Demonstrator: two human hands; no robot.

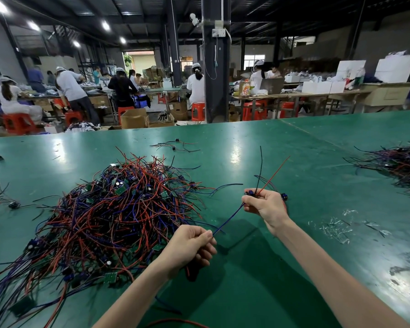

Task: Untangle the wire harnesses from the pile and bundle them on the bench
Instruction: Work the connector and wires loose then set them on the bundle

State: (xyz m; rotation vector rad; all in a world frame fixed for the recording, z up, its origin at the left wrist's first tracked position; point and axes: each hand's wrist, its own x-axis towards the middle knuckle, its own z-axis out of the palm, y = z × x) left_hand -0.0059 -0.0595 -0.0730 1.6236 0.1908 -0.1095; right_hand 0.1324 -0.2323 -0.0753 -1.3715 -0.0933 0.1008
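- Just right of the pile (118,209), left hand (189,249) and right hand (265,204) pinch a blue wire (230,218) taut between them.
- Most of the pile seems tangled; much work is left.

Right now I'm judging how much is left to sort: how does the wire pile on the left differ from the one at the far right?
The left pile is bigger and heaped higher; the right pile is smaller and flatter. The left pile lies close by; the right pile lies farther off, cut by the picture's edge. Both are tangled red and dark wires on the green bench.
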